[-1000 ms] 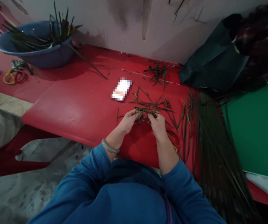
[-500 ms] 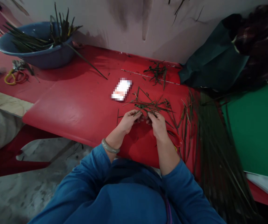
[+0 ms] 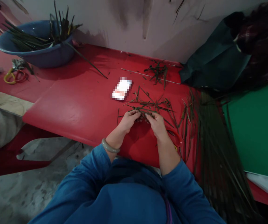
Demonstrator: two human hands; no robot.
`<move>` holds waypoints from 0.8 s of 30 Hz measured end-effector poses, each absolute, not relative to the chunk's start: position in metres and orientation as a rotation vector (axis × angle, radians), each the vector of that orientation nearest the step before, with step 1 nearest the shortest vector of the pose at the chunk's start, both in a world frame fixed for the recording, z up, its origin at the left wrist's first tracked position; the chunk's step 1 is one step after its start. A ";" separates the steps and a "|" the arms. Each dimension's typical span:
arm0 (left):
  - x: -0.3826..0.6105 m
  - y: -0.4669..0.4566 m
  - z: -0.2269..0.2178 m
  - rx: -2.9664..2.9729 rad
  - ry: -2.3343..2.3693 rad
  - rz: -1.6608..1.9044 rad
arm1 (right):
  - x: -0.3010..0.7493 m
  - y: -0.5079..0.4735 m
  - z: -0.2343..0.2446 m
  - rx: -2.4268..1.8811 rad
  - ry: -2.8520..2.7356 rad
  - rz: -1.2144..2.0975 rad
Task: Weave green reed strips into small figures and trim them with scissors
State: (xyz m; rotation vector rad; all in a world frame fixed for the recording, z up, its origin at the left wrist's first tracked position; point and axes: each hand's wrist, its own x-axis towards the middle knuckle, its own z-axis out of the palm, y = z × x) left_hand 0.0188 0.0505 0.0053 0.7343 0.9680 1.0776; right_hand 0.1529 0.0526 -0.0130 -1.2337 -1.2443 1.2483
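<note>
Along the right of the red bench [image 3: 82,101], long leaves [image 3: 218,149] lie, probably for easy reach. The blue basin [image 3: 47,59] stands further back, seemingly to leave working room. The left hand [image 3: 127,122] and the right hand [image 3: 158,124], near each other, pinch thin leaf strips [image 3: 143,112] between them, apparently for fine control; their shape is partly hidden.

A long table [image 3: 66,109] with a smooth red covering stands against a pale, pinkish-grey wall [image 3: 89,18] marked by dark smudges. At left, a strip of pale wood [image 3: 10,102] shows along its near edge, above a red chair [image 3: 10,168] and a blotchy grey floor [image 3: 42,189]. Dim light leaves a soft sheen on the red.
</note>
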 end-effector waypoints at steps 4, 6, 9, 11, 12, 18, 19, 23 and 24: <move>0.020 0.049 0.010 0.681 0.932 1.106 | 0.156 0.056 -0.017 -1.249 -1.303 1.130; 0.021 0.048 0.011 0.675 0.913 1.113 | 0.158 0.058 -0.019 -1.258 -1.332 1.055; 0.020 0.047 0.009 0.670 0.899 1.103 | 0.161 0.058 -0.020 -1.230 -1.371 0.991; 0.019 0.047 0.008 0.665 0.889 1.090 | 0.162 0.058 -0.020 -1.209 -1.378 0.970; 0.019 0.047 0.007 0.667 0.881 1.081 | 0.162 0.058 -0.019 -1.201 -1.371 0.964; 0.017 0.048 0.008 0.655 0.873 1.058 | 0.159 0.058 -0.017 -1.164 -1.363 0.983; 0.017 0.048 0.009 0.649 0.890 1.072 | 0.159 0.058 -0.016 -1.164 -1.371 0.994; 0.018 0.048 0.011 0.641 0.935 1.117 | 0.157 0.059 -0.016 -1.191 -1.232 1.068; 0.018 0.049 0.011 0.643 0.940 1.121 | 0.157 0.059 -0.015 -1.205 -1.188 1.089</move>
